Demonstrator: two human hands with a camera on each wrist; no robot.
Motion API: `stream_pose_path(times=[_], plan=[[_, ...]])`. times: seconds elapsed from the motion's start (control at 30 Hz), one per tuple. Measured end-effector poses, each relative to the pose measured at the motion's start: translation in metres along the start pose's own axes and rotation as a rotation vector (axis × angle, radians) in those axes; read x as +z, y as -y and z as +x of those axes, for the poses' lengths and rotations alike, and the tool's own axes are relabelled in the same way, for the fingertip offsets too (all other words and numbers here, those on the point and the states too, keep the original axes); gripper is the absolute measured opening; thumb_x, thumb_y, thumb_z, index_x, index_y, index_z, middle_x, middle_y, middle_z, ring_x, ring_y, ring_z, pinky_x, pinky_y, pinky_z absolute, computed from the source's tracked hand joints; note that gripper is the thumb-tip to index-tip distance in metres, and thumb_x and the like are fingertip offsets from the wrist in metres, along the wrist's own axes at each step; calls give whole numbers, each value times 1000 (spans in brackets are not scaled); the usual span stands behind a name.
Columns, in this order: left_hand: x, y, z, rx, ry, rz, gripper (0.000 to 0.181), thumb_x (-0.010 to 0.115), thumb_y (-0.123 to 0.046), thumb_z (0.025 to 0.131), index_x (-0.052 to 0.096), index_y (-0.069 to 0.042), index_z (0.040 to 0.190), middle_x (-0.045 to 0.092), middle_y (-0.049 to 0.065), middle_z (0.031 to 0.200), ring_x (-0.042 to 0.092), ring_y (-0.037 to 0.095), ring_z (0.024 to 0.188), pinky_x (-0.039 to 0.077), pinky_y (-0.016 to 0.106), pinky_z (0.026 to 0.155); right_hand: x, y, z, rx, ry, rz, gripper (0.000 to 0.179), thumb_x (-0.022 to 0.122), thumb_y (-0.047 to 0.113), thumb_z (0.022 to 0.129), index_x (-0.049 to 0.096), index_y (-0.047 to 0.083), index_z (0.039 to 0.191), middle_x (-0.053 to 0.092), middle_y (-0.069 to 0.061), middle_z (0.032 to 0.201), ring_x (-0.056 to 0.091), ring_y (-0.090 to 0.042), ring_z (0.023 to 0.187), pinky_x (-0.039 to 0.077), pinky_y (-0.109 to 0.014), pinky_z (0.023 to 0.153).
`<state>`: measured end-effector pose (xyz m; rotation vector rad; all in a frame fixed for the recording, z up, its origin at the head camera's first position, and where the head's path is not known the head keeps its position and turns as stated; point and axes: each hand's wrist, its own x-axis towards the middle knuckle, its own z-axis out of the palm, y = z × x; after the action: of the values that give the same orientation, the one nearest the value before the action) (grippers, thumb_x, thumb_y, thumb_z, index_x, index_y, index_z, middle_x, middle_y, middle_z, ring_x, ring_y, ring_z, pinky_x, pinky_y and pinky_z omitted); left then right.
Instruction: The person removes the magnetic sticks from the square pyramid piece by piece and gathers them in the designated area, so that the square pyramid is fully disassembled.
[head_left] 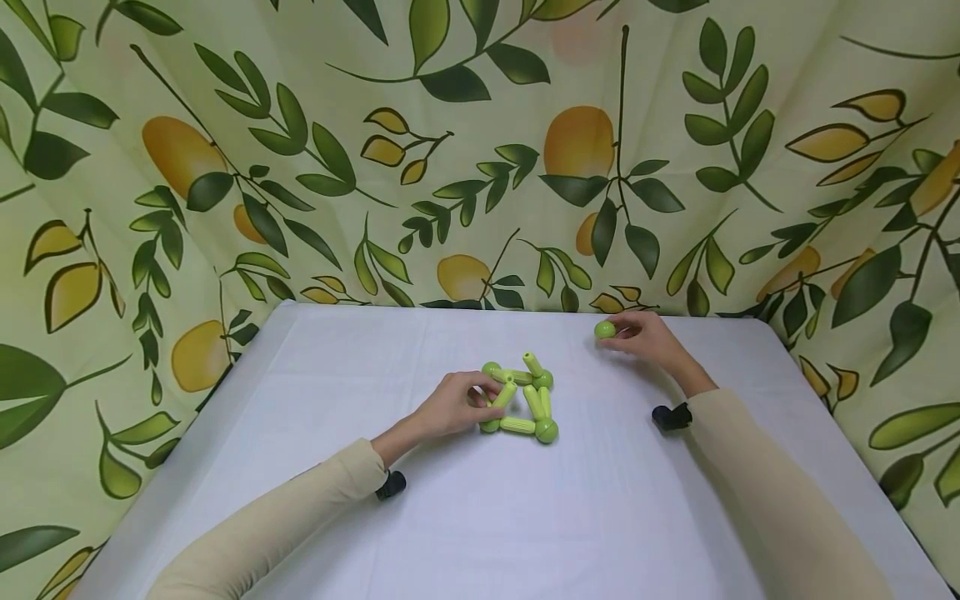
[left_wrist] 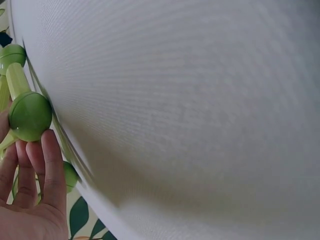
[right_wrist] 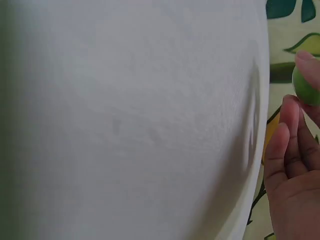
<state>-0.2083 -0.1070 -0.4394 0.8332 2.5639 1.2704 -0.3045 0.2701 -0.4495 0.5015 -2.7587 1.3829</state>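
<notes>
A green construction-toy frame of ribbed rods (head_left: 517, 426) and ball connectors (head_left: 547, 430) stands on the table. My left hand (head_left: 453, 406) holds it at its near left corner. In the left wrist view, fingers (left_wrist: 52, 155) press against that corner's ball (left_wrist: 31, 116). From the corners, several rods (head_left: 532, 364) rise at a slant. Farther right, toward the table's back edge, my right hand (head_left: 648, 340) pinches a loose green ball (head_left: 604, 330) between thumb and fingers, apart from the frame. At the right wrist view's edge this ball (right_wrist: 304, 89) is partly covered by the thumb.
A white cloth covers the table (head_left: 360, 350). Behind it and at both sides hangs a curtain (head_left: 480, 208) printed with leaves and orange fruit. Small black cameras (head_left: 391, 485) sit at both wrists.
</notes>
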Motion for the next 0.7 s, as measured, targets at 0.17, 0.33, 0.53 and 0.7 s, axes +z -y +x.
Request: stream_pose_path(times=[0.17,0.33,0.53,0.7], plan=[[0,0,0,2,3,1,23,83,-9,86,74,-7,108,67,-3,94,62,11,80,54,27,73,-1,-6,15,26,17,-78,45,86,12,84,68,-7,121,67,-16,103,59,-29,93,49,-25,77],[0,-1,0,7,6,-1,23,83,-9,86,74,-7,108,67,-3,94,62,11,80,54,27,74,1,-5,21,25,34,-98,45,86,7,83,68,-7,121,67,-15,100,59,-28,90,49,-27,75],[-1,-1,-1,11,6,-11,23,84,-8,86,74,-7,107,67,-3,92,62,10,79,54,26,72,6,-7,28,0,50,-115,42,86,7,82,69,-8,118,67,-15,98,59,-27,87,49,-26,74],[-1,-1,-1,12,5,-11,23,84,-8,86,74,-6,107,67,-3,92,62,10,79,54,26,73,7,-6,28,-10,60,-120,41,86,6,82,70,-8,116,67,-14,95,59,-28,86,49,-30,73]])
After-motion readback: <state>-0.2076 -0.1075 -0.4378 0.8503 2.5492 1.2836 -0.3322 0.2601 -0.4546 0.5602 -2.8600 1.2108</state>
